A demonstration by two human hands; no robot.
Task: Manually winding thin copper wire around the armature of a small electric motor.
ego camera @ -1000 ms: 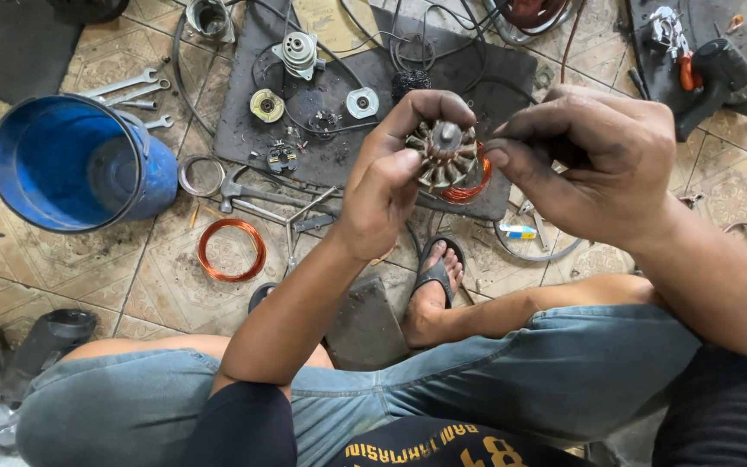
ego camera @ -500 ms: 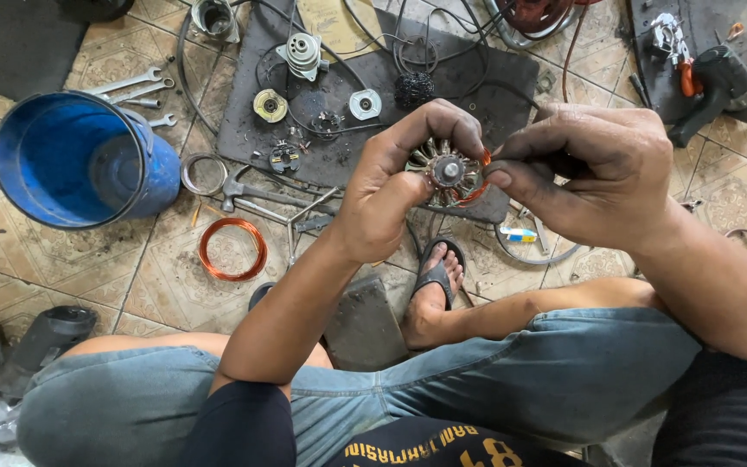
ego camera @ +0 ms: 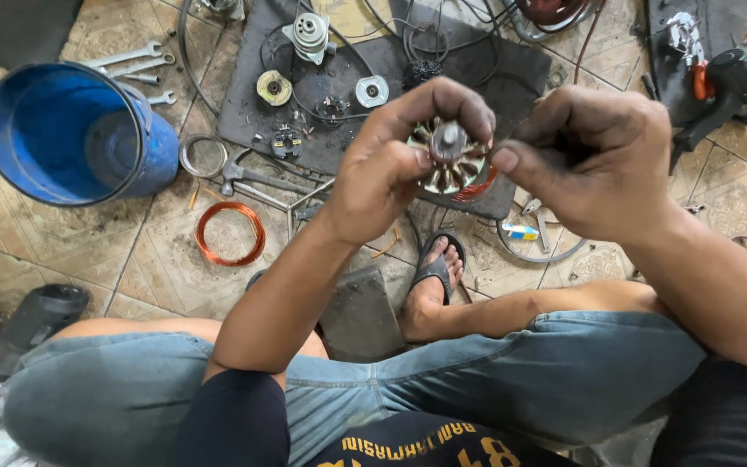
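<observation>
My left hand (ego camera: 391,164) grips a small round motor stator (ego camera: 448,156) with radial teeth and a metal hub, held up in front of me. Red-orange copper wire (ego camera: 477,187) shows at its lower right edge. My right hand (ego camera: 594,160) is pinched shut just right of the stator, fingertips touching its rim where the wire comes off. What the right fingers pinch is too small to make out, likely the wire's end. I sit cross-legged on a tiled floor, one sandalled foot (ego camera: 434,277) below the hands.
A blue bucket (ego camera: 75,134) stands at left, wrenches (ego camera: 136,65) above it. A copper wire coil (ego camera: 229,233) lies on the tiles. A dark mat (ego camera: 391,69) holds motor parts and cables. A power tool (ego camera: 732,86) lies at upper right.
Both hands and the stator have stayed close together, shifting slightly; the left fingers have turned the stator a little. The right hand stays pinched at its rim.
</observation>
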